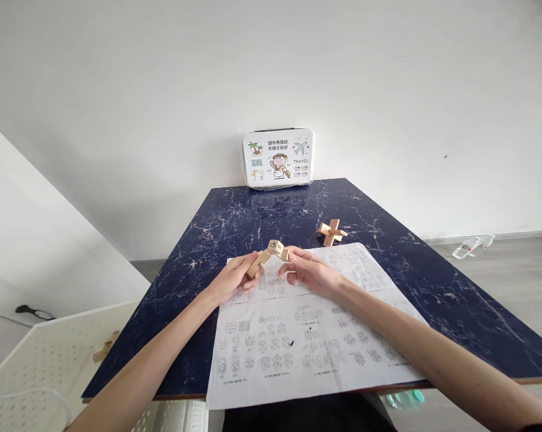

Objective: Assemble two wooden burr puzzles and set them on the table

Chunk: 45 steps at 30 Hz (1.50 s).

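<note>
My left hand (236, 278) is closed on a notched wooden puzzle piece (258, 264), held tilted above the paper. Between the fingertips of my right hand (312, 271) is a second wooden puzzle piece (277, 247), with dark letter-like marks on its near faces. The two pieces come close together at the middle; whether they touch, I cannot tell. Beneath both hands lies a large white instruction sheet (271, 360) printed with small diagrams and creased by folds. Just beyond its far edge, a cross-shaped wooden puzzle (332, 232) of interlocked bars rests on the tabletop.
The dark blue marbled table (181, 288) reaches back to a white wall, where a cartoon-printed case (279, 159) leans. At left stands a perforated white surface (37, 354) with wooden pieces (105, 348) on it. Plastic bottles (472, 246) lie on the floor at right.
</note>
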Available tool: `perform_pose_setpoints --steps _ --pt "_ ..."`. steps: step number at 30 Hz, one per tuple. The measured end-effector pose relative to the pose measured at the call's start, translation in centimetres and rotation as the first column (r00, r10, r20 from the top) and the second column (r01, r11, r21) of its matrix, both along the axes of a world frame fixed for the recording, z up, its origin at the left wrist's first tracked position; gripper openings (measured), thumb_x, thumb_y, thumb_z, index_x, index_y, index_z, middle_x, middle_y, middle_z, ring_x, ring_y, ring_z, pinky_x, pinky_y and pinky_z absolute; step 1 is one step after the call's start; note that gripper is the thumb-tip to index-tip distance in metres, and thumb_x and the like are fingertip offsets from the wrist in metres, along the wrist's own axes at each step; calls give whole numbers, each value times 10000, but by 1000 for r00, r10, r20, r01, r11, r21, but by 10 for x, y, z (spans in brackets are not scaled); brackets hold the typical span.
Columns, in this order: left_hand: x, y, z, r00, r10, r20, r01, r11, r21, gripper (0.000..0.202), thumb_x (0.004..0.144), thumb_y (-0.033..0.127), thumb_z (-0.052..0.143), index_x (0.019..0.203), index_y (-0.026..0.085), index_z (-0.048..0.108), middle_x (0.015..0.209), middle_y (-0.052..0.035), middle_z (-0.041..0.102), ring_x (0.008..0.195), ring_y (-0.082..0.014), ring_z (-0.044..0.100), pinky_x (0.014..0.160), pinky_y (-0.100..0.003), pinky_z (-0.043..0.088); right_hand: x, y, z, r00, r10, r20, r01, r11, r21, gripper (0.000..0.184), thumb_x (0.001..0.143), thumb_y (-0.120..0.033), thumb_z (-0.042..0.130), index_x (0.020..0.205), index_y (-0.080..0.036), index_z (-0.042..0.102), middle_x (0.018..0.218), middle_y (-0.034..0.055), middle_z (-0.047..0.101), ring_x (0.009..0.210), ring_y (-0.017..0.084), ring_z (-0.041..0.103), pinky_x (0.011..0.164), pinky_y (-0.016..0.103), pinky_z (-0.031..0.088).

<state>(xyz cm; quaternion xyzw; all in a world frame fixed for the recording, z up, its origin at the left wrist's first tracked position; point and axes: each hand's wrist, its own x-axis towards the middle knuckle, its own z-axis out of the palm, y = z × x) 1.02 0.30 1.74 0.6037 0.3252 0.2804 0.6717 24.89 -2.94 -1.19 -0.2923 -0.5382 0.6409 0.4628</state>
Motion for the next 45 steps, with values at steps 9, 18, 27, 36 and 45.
perform_pose_setpoints --steps 9,18,27,36,45 --pt "15 -16 -3 993 -111 -43 106 990 -93 443 1011 611 549 904 183 591 720 19 524 433 -51 395 383 -201 374 -2 -3 -2 985 131 -117 -138 989 -51 495 850 -579 808 1170 -212 720 1116 114 759 1063 285 730 979 456 576" --pt "16 -13 -5 997 -53 -60 65 972 225 392 1020 518 586 1247 199 565 972 -37 625 625 -106 583 623 -283 507 2 7 -3 987 -84 -138 80 996 -39 395 955 -560 673 1174 -232 671 1321 116 709 1146 269 718 1016 433 590" --pt "13 -8 -8 998 54 31 -57 990 128 404 1035 529 548 1175 153 596 953 -58 668 584 -93 550 592 -272 448 3 8 -5 947 -307 -98 298 950 -90 371 888 -576 733 1036 -242 662 1226 72 701 766 163 643 552 275 469" --pt "13 -11 -6 1000 5 31 -9 991 136 424 1043 493 574 1292 156 518 1040 -113 738 613 -124 634 639 -299 507 -5 0 -1 981 -185 55 183 983 33 425 877 -608 756 953 -201 661 750 -2 640 589 128 547 559 288 409" --pt "12 -14 -1 990 -128 -52 133 982 131 601 1048 476 563 1549 222 348 1062 -127 778 666 -167 696 732 -347 574 -5 -2 2 981 -159 109 152 986 69 417 900 -601 731 974 -200 649 833 17 670 578 115 540 549 293 416"
